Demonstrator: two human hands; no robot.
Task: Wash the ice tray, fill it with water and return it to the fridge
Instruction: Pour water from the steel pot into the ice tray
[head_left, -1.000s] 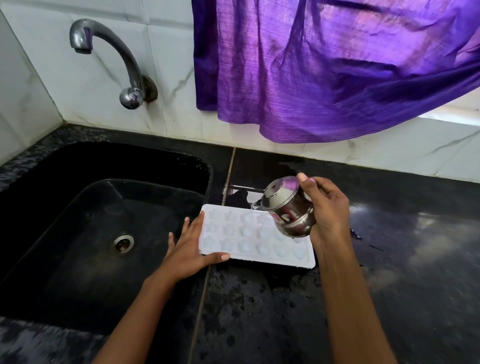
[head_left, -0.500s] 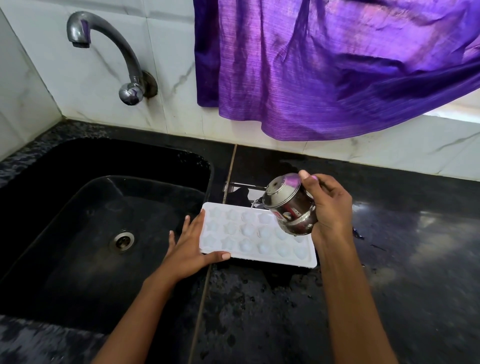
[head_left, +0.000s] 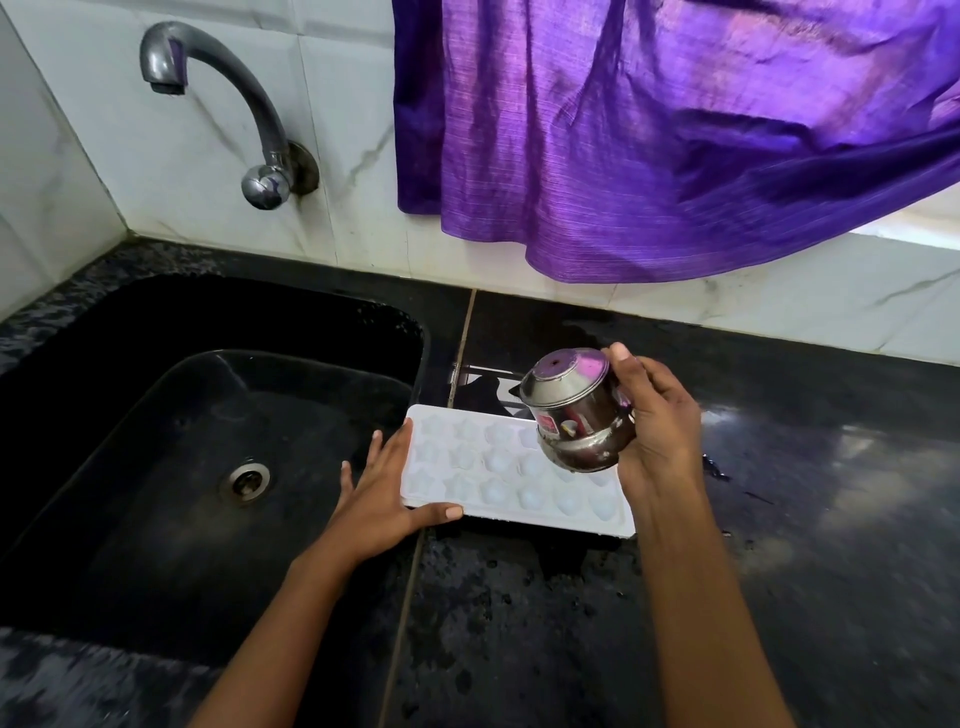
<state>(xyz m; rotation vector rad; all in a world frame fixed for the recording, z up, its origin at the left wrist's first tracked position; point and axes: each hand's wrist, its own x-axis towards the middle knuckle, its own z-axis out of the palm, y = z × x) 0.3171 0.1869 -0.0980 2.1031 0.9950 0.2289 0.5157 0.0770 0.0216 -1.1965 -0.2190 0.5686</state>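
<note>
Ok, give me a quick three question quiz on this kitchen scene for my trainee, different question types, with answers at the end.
1. True or false: the ice tray rests on the counter.
2. Which hand holds the steel pot: A left, B right?
3. Fill in: the left hand touches the ____.
Key: 1 true; 2 B, the right hand; 3 ice tray.

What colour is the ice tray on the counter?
The ice tray is white; the head view shows it.
</note>
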